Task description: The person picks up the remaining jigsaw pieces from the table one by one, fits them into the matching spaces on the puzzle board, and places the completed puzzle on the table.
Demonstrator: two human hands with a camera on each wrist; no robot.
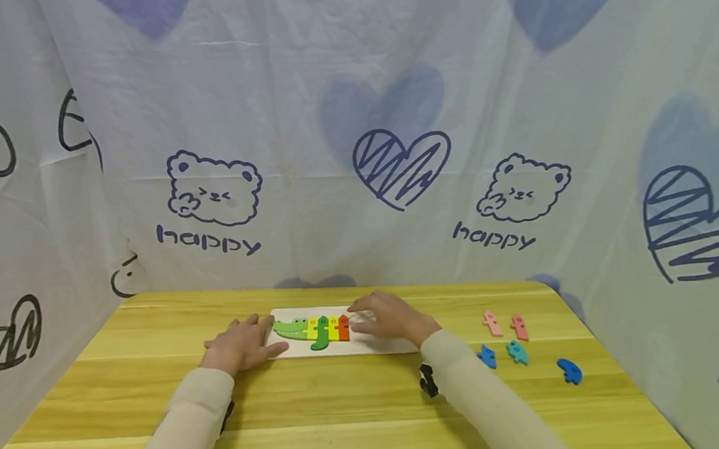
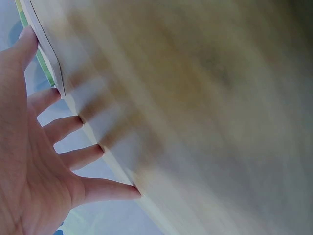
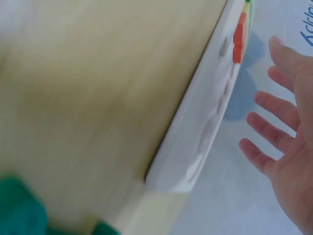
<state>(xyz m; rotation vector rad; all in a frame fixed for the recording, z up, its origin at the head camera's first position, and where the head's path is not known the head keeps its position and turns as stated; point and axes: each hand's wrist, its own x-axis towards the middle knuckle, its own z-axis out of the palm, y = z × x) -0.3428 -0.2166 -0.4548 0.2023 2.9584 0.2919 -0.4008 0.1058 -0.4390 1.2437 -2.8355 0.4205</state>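
A white puzzle board (image 1: 370,347) lies on the table with a crocodile on its left half: a green head (image 1: 291,330), yellow and green body pieces and a red-orange piece (image 1: 343,328). My left hand (image 1: 241,344) is at the board's left end, fingers spread; in the left wrist view the fingertips (image 2: 93,152) rest on the table and the thumb (image 2: 27,46) is at the board's edge. Over the board, just right of the red-orange piece, my right hand (image 1: 393,317) is held with loose, parted fingers and nothing in them. It partly covers the board's right half.
On the table to the right lie two pink pieces (image 1: 493,322), a small blue piece (image 1: 487,356), a teal piece (image 1: 517,352) and a curved blue piece (image 1: 569,371). A printed white cloth (image 1: 316,242) hangs behind the table's far edge and at both sides.
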